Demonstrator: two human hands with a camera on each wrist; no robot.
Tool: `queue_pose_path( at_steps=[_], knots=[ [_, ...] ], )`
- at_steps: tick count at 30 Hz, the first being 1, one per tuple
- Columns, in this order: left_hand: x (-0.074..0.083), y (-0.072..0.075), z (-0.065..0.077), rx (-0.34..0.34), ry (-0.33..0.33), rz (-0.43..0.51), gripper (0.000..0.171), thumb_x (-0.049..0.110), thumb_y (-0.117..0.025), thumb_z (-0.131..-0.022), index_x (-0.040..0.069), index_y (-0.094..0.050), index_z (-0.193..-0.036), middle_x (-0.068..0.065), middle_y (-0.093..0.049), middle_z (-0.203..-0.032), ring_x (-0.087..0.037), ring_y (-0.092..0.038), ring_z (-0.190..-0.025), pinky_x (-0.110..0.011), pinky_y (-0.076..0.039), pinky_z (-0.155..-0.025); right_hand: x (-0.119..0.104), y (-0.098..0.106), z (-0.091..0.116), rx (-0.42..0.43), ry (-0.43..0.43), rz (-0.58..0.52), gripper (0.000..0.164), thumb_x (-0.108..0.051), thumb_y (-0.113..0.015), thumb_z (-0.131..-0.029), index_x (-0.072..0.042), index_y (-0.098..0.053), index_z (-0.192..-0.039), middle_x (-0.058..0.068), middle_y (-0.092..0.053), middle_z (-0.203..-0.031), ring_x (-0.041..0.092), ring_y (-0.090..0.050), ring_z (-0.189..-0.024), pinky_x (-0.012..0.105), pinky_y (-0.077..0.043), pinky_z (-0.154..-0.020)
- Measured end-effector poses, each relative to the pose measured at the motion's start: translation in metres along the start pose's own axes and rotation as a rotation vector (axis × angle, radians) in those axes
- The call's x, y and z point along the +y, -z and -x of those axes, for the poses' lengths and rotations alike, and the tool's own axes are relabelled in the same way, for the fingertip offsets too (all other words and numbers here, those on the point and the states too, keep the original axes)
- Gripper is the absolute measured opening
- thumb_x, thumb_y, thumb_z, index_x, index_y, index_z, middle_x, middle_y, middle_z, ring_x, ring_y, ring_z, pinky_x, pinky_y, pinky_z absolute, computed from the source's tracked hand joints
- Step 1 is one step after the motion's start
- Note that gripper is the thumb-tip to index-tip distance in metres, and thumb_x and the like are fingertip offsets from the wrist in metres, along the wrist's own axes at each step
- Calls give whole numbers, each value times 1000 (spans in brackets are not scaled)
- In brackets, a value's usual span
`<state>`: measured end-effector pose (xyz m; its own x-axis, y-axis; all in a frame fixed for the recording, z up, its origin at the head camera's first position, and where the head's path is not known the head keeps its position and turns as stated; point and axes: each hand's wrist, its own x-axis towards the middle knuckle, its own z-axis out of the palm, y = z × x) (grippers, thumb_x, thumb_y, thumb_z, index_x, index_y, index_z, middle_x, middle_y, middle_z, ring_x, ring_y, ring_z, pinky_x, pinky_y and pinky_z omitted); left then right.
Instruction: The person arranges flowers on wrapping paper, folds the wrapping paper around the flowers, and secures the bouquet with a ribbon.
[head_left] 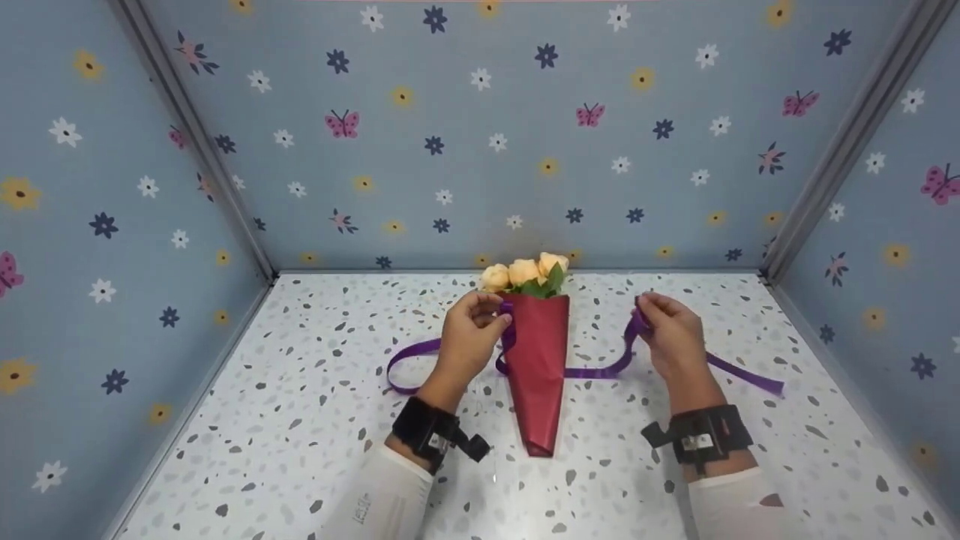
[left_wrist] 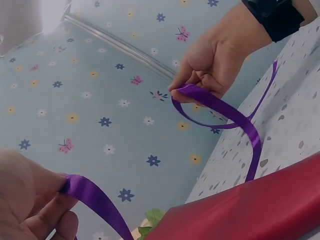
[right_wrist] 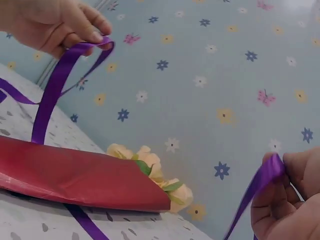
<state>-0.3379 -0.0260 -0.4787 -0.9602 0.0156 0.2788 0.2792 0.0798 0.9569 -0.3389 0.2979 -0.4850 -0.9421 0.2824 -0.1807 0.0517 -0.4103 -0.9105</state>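
Note:
A bouquet of peach roses (head_left: 523,273) in red wrapping paper (head_left: 536,360) lies on the table, blooms toward the back wall. A purple ribbon (head_left: 592,373) passes beneath the wrapping and comes out on both sides. On the bouquet's left, my left hand (head_left: 472,330) pinches one length of the ribbon between thumb and fingers, raised above the table. Off to the right, my right hand (head_left: 675,330) pinches the other length, also lifted. The right wrist view shows ribbon (right_wrist: 52,95) hanging from the left hand's fingertips, with the ribbon under the paper.
The speckled white tabletop (head_left: 300,420) is bounded by blue floral panels (head_left: 480,150) at the back and sides. A loose ribbon tail lies right of the right wrist, and a ribbon loop lies left of the left hand. Each wrist wears a black strap (head_left: 709,435) with a small camera.

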Motion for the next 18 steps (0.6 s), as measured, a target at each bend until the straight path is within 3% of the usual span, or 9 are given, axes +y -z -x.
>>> queue_pose_path(
  at_steps=[5, 8, 14, 18],
  knots=[
    [1, -9, 0, -43, 15, -33, 23, 5, -80, -90, 10, -70, -110, -9, -77, -101, -17, -72, -89, -28, -61, -73, 16, -33, 8, -57, 92, 260, 49, -6, -74, -98, -5, -57, -144, -2, -77, -107, 8, -74, -93, 21, -62, -85],
    [1, -11, -2, -57, 19, -33, 20, 5, -80, -91, 9, -69, -107, -9, -77, -101, -17, -72, -92, -27, -60, -72, 23, -51, 12, -106, 79, 313, 47, -6, -76, -96, -1, -59, -140, -2, -78, -106, 7, -74, -92, 21, -62, -82],
    [4, -21, -6, -93, 51, 17, 21, 5, -80, -91, 9, -70, -109, -9, -78, -104, -18, -72, -89, -27, -61, -66, 33, -79, 17, -190, 47, 355, 26, -8, -78, -95, -2, -74, -120, -1, -81, -99, 7, -73, -86, 21, -60, -74],
    [6, -26, -7, -128, 14, -8, 21, 7, -80, -92, 12, -72, -110, -6, -80, -105, -17, -72, -88, -26, -60, -71, 38, -90, 20, -283, 66, 417, 21, -7, -76, -96, -4, -79, -116, -1, -79, -102, 8, -72, -89, 21, -60, -77]
  ],
)
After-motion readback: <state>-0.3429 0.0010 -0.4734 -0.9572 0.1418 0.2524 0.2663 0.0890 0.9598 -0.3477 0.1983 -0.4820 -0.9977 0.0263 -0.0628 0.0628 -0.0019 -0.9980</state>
